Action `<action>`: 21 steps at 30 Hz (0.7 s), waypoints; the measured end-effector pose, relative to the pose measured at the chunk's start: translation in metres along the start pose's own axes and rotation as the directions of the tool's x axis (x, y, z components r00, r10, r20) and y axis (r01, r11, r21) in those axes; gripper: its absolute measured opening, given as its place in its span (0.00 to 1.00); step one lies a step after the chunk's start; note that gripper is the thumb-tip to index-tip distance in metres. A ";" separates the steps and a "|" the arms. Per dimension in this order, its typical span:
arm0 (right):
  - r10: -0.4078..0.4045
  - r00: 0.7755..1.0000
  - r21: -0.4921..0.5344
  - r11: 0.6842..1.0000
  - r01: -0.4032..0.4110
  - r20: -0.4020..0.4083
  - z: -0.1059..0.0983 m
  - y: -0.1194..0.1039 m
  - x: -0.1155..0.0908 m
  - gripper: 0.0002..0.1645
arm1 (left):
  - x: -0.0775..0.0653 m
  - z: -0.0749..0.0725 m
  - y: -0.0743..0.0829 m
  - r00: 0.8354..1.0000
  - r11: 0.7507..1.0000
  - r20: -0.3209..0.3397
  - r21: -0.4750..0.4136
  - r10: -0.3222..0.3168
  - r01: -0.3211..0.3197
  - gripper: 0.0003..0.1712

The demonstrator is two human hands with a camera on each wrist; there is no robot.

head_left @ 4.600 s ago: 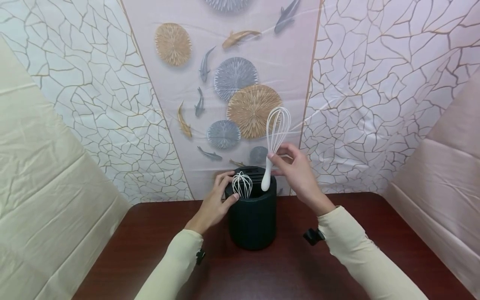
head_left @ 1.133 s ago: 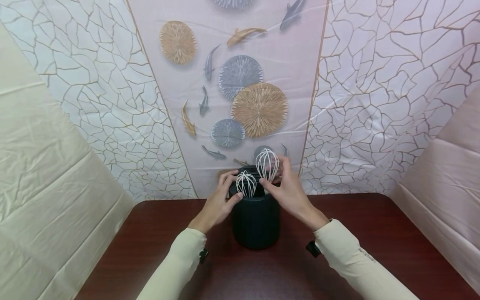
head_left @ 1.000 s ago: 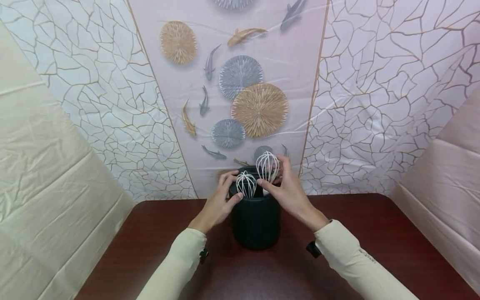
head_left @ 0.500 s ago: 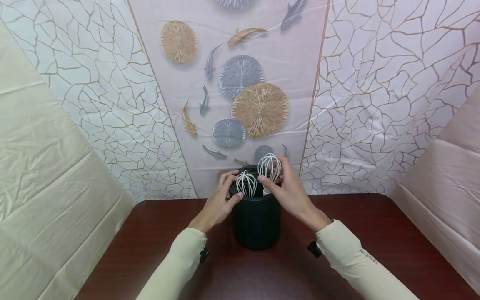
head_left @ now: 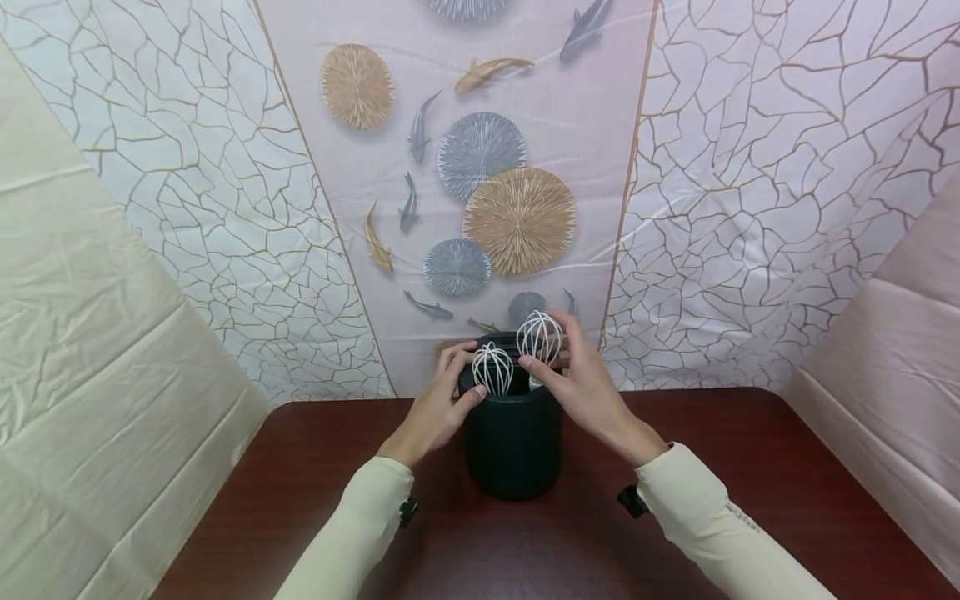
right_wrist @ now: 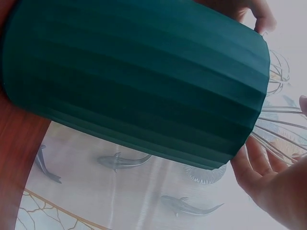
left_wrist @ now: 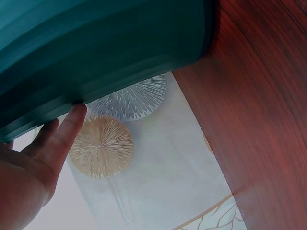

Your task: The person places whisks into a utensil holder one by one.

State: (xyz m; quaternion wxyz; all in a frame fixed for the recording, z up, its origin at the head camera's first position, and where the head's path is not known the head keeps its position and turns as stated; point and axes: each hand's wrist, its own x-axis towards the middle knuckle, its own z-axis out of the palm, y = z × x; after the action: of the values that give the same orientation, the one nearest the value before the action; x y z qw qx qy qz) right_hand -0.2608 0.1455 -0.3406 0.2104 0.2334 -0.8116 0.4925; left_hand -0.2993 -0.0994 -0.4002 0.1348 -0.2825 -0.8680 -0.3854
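Note:
A dark green, ribbed utensil holder (head_left: 513, 446) stands upright on the table, with dark slots along the back of its mouth. My left hand (head_left: 438, 404) grips its left rim, thumb at the front and fingers toward the back. Inside that rim, the wire head of a smaller white whisk (head_left: 492, 369) pokes out. At the right side, my right hand (head_left: 588, 392) holds a larger white whisk (head_left: 538, 336) by its wires, between thumb and fingers. This whisk stands head up, its handle mostly hidden in the holder. The right wrist view shows the larger whisk's wires (right_wrist: 283, 125) leaving the mouth.
The reddish-brown wooden table (head_left: 337, 467) spreads around the holder. Close behind its back edge hangs a patterned cloth (head_left: 450, 208) with fish and round motifs. Pale fabric sheets (head_left: 112, 375) slope down on both sides.
My right hand has brought the larger whisk down from above the holder, handle first, into its right side. Over the last second it sank only slightly. My left hand has stayed on the rim.

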 end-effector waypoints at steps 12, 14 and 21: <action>0.007 1.000 -0.002 1.000 -0.007 -0.005 0.000 0.001 -0.001 0.42 | -0.001 0.000 0.002 1.000 1.000 -0.015 -0.013 0.023 -0.023 0.26; 0.013 1.000 -0.009 1.000 -0.013 -0.008 0.000 0.002 -0.001 0.40 | -0.001 0.000 0.002 1.000 1.000 -0.017 -0.014 0.026 -0.026 0.26; -0.007 1.000 -0.033 0.999 0.006 -0.003 0.002 0.005 -0.002 0.40 | -0.001 0.000 0.001 1.000 1.000 -0.013 -0.010 0.014 -0.014 0.26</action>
State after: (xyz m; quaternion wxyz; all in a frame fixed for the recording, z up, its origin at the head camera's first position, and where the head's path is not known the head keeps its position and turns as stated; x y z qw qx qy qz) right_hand -0.2624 0.1462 -0.3463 0.2169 0.2318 -0.8186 0.4786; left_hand -0.2978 -0.0994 -0.4000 0.1418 -0.2869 -0.8632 -0.3905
